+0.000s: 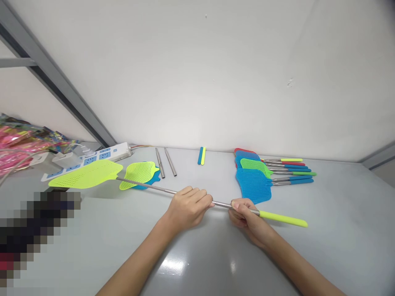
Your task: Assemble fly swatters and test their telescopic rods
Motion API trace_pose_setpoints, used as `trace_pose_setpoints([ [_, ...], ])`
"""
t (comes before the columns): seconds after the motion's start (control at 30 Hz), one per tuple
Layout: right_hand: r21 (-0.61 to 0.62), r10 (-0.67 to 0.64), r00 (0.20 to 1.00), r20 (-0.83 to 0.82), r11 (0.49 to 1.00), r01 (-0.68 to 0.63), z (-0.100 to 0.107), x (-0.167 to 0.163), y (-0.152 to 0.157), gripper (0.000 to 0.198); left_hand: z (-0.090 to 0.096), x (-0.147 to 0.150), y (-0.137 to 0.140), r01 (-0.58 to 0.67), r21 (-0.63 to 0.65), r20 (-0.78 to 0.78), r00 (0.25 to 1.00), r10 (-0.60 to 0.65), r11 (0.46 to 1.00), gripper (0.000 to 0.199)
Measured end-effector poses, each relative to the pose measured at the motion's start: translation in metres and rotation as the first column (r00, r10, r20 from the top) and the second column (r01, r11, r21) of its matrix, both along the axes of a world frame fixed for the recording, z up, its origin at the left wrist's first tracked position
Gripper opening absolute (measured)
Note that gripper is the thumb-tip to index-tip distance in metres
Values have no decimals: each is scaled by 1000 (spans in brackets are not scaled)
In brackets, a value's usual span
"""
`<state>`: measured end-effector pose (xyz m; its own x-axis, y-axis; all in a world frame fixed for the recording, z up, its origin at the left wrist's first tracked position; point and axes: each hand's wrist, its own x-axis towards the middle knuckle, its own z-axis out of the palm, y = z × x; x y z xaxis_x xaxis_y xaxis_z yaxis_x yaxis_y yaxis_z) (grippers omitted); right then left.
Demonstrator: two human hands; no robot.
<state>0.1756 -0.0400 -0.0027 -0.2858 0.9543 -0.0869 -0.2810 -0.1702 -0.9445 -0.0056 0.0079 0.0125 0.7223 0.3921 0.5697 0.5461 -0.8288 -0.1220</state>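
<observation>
A yellow fly swatter (86, 174) with a long metal telescopic rod is held across the front of me, its head to the left and its yellow grip to the right. My left hand (191, 207) wraps around the middle of the rod. Closer to the grip, my right hand (247, 216) closes on the rod's thicker end, thumb on top. Behind the rod on the left lie a yellow swatter head (138, 174) and a blue swatter head (151, 181), overlapping. Two bare metal rods (170, 162) lie beyond them, and a blue grip and a yellow grip (203, 156) rest side by side.
Several swatters with short rods lie stacked at the right, a blue one (254, 186) in front. A power strip (105, 157) with plugs sits at the back left, beside colourful plastic packages (18, 144). The wall (216, 82) bounds the grey table (339, 218) behind.
</observation>
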Motion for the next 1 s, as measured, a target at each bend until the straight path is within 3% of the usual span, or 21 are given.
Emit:
trace_pose_setpoints([
  [1.0, 82, -35, 993, 115, 996, 26, -2, 13, 7, 38, 7, -18, 12, -29, 1, 14, 999, 29, 1000, 18],
])
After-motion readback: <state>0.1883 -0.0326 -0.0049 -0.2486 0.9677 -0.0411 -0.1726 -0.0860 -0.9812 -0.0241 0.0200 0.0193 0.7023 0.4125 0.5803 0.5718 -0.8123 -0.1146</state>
